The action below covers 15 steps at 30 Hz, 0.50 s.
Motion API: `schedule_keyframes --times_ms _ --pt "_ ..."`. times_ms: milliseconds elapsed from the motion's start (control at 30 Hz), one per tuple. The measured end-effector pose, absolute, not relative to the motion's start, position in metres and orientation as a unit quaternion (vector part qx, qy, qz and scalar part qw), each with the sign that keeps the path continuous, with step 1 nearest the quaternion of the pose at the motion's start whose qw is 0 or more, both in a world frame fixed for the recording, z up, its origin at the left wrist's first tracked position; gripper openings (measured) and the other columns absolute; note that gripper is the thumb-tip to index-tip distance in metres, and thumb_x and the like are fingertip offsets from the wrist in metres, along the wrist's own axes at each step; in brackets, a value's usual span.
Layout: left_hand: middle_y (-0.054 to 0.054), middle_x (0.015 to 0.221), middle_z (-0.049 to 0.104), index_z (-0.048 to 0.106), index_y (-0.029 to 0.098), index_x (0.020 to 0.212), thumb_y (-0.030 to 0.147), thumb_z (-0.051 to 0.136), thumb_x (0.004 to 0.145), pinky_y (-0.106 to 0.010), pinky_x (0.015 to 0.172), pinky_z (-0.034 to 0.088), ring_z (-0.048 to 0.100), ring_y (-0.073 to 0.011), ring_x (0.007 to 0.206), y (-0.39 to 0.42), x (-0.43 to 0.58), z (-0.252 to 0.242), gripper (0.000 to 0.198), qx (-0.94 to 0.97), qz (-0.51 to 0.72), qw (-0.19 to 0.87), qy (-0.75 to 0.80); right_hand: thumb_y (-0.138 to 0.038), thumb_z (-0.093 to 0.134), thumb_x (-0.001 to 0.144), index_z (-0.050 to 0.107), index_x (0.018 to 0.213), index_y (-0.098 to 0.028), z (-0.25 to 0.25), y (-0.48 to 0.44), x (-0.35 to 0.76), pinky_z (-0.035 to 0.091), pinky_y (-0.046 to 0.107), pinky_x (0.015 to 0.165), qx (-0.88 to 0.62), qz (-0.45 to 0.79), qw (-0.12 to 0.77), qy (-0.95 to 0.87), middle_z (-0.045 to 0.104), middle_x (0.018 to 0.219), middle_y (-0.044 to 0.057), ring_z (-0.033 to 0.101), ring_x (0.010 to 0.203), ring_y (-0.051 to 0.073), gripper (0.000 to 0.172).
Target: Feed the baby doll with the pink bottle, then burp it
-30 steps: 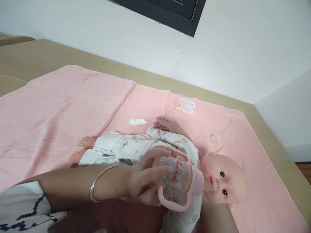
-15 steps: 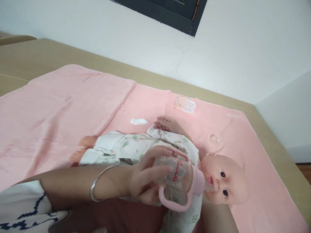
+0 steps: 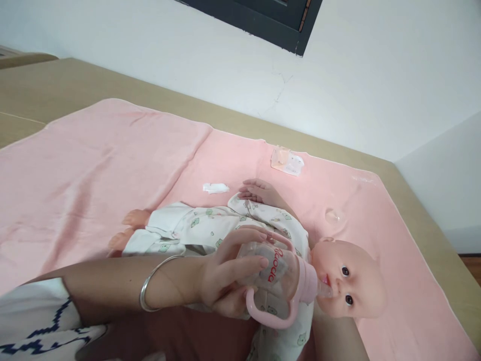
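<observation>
Fingers of the left hand wrap around a clear feeding bottle with pink handles and red lettering, thumb below and fingertips pressed over the top of its body, so the grip is closed firmly on the bottle. The bottle lies almost level, its pink collar and teat pointing right, with the teat touching the mouth of a baby doll. The doll lies on its back across the person's lap, head to the right, feet to the left, dressed in a white romper printed with small green bears. A silver bangle circles the left wrist, and a white sleeve with a dark blue zigzag pattern shows at the lower left corner. The right forearm runs up beneath the doll's head and neck; the right hand itself is hidden under the doll, so I cannot tell how its grip stands. Behind the doll a pink blanket is spread over a tan surface. On the blanket, beyond the doll's raised hand, lies a small white scrap, and farther right a clear plastic wrapper. A small clear cap sits on the blanket just above the doll's head.
</observation>
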State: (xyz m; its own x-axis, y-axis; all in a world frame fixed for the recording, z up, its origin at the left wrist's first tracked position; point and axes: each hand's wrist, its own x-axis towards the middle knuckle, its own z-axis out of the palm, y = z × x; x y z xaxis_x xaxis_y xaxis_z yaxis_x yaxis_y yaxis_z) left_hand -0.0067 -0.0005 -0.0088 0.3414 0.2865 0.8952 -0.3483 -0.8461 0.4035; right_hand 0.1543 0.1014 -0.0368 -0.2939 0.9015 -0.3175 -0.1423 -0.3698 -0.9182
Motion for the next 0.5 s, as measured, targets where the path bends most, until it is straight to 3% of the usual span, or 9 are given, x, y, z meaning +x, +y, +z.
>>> schedule_keyframes --times_ms 100,300,500 --pt "-0.017 0.127 0.045 0.047 0.010 0.135 0.021 0.044 0.099 -0.054 0.087 0.066 0.061 -0.0351 0.119 0.0006 -0.0064 -0.0076 0.038 0.771 0.578 0.265 -0.024 -0.047 0.078 0.067 0.070 0.106 -0.027 -0.0376 0.1026 0.1542 0.052 0.042 0.096 -0.460 0.684 0.380 -0.421 0.074 0.102 0.001 0.069 0.104 0.020 0.044" --pt "-0.015 0.129 0.051 0.051 0.019 0.130 0.025 0.051 0.098 -0.053 0.086 0.066 0.064 -0.0355 0.119 -0.0005 -0.0066 -0.0085 0.033 0.763 0.574 0.296 -0.006 -0.045 0.075 0.070 0.070 0.106 -0.026 -0.0404 0.1048 0.1544 0.053 0.042 0.096 -0.456 0.683 0.382 -0.424 0.074 0.101 0.001 0.070 0.101 0.020 0.040" --pt "-0.016 0.129 0.041 0.046 0.009 0.136 0.020 0.043 0.099 -0.054 0.094 0.064 0.059 -0.0358 0.124 -0.0001 -0.0054 -0.0094 0.039 0.767 0.575 0.283 -0.033 -0.045 0.077 0.069 0.071 0.100 -0.028 -0.0394 0.1040 0.1549 0.053 0.043 0.094 -0.452 0.695 0.378 -0.412 0.074 0.102 0.001 0.070 0.103 0.021 0.037"
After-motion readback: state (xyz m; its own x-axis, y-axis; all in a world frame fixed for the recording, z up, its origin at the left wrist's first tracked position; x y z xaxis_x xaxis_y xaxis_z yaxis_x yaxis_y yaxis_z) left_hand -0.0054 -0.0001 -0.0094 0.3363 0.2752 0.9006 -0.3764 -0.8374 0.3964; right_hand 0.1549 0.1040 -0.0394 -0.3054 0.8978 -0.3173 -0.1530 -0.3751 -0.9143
